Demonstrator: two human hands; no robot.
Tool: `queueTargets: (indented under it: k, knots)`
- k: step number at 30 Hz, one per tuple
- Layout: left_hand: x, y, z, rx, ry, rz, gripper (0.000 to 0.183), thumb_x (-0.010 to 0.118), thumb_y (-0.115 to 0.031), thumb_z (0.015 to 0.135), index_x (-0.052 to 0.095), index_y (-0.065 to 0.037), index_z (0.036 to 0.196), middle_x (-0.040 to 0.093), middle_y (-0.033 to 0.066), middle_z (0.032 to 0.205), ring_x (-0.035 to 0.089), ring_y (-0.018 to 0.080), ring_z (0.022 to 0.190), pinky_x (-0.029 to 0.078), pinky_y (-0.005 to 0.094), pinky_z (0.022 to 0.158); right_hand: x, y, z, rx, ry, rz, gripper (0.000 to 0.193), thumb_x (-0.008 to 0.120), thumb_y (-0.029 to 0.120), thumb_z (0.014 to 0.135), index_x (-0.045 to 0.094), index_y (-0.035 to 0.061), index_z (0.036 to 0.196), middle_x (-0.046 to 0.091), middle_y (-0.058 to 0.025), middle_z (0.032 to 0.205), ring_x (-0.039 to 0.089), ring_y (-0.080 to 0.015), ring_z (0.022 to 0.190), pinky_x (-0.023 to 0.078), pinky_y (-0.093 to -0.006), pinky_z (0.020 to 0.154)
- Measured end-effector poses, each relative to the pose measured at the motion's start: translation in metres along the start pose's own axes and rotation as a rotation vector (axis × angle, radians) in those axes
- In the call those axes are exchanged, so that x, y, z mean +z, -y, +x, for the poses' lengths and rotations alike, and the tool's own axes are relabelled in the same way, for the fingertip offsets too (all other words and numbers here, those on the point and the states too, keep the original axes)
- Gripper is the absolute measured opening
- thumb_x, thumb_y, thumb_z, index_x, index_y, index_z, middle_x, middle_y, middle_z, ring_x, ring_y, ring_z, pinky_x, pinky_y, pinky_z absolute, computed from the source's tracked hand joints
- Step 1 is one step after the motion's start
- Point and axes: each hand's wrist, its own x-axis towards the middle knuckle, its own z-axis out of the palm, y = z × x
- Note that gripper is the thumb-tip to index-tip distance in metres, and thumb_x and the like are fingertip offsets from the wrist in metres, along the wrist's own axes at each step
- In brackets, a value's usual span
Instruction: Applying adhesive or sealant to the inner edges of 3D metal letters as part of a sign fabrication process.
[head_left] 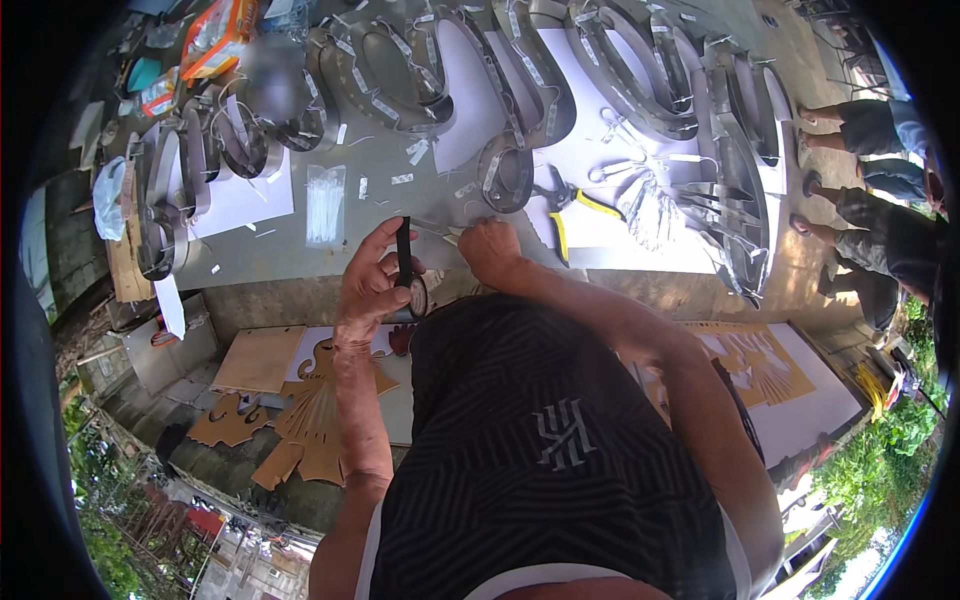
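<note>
Both hands work to the left of the yellow-handled pliers (563,198), which lie on a white sheet (640,255) on the counter (275,240). Farther left of the pliers and nearer the body, the left hand (372,275) grips a roll of black tape (418,296); its thumb is down at the roll while the index finger reaches up beside the top of the drawn-out strip (404,250). Just left of the pliers, the right hand (490,252) is curled into a loose fist at the counter's edge; whatever it may pinch is hidden, so I cannot tell. Close above it, and left of the pliers, sits a small curved metal loop (514,200).

For good handling, I judge the strip is best held taut and straight, with only its end touched, since slack tape would probably fold and stick to itself. A steady thumb on the roll should stop it unwinding. Loose wires (645,190), right of the pliers, are best left clear of the sticky face, as they could snag.
</note>
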Motion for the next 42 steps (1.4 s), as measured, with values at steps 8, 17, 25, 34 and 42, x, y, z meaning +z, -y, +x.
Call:
queueTargets:
  k: [8, 17, 25, 34, 42]
  knots:
    - [0.007, -0.02, 0.036, 0.012, 0.089, 0.018, 0.107, 0.09, -0.012, 0.065, 0.033, -0.002, 0.156, 0.048, 0.015, 0.143, 0.06, 0.0231, 0.107, 0.054, 0.0304, 0.084, -0.057, -0.044, -0.058, 0.087, -0.019, 0.698, 0.025, 0.067, 0.013, 0.082, 0.072, -0.0045, 0.1, 0.072, -0.0245, 0.098, 0.071, -0.0395, 0.092, 0.055, -0.0451, 0.081]
    - [0.042, -0.062, 0.09, 0.034, 0.322, 0.304, 0.119, 0.092, -0.022, 0.061, 0.027, -0.005, 0.159, 0.052, 0.017, 0.14, 0.061, 0.0219, 0.108, 0.051, 0.0311, 0.084, -0.068, -0.092, -0.169, 0.03, -0.065, 1.689, 0.042, 0.079, 0.006, 0.084, 0.06, -0.0015, 0.121, 0.068, -0.0057, 0.095, 0.065, -0.012, 0.085, 0.055, -0.0276, 0.074]
    - [0.066, -0.078, 0.123, 0.108, 0.601, 0.531, 0.125, 0.095, -0.03, 0.059, 0.026, -0.008, 0.16, 0.051, 0.0194, 0.142, 0.06, 0.0261, 0.115, 0.051, 0.0312, 0.078, -0.074, -0.104, -0.194, 0.11, 0.055, 1.784, 0.046, 0.085, 0.002, 0.077, 0.063, -0.0031, 0.118, 0.07, -0.0059, 0.091, 0.067, -0.0109, 0.08, 0.057, -0.023, 0.071]
    - [0.076, -0.078, 0.137, 0.083, 0.763, 0.574, 0.129, 0.095, -0.039, 0.059, 0.022, -0.013, 0.162, 0.051, 0.0218, 0.14, 0.056, 0.0277, 0.108, 0.053, 0.0371, 0.076, -0.089, -0.108, -0.19, 0.074, 0.017, 1.688, 0.039, 0.083, 0.002, 0.078, 0.066, -0.0061, 0.112, 0.071, -0.0083, 0.087, 0.068, -0.0116, 0.076, 0.058, -0.0241, 0.065]
    - [0.075, -0.068, 0.14, 0.061, 0.834, 0.499, 0.131, 0.095, -0.042, 0.061, 0.019, -0.012, 0.163, 0.054, 0.0214, 0.133, 0.058, 0.0281, 0.107, 0.054, 0.0378, 0.075, -0.099, -0.106, -0.182, 0.034, 0.002, 1.684, 0.039, 0.083, 0.006, 0.078, 0.065, -0.0067, 0.11, 0.07, -0.0088, 0.085, 0.066, -0.011, 0.073, 0.056, -0.0227, 0.061]
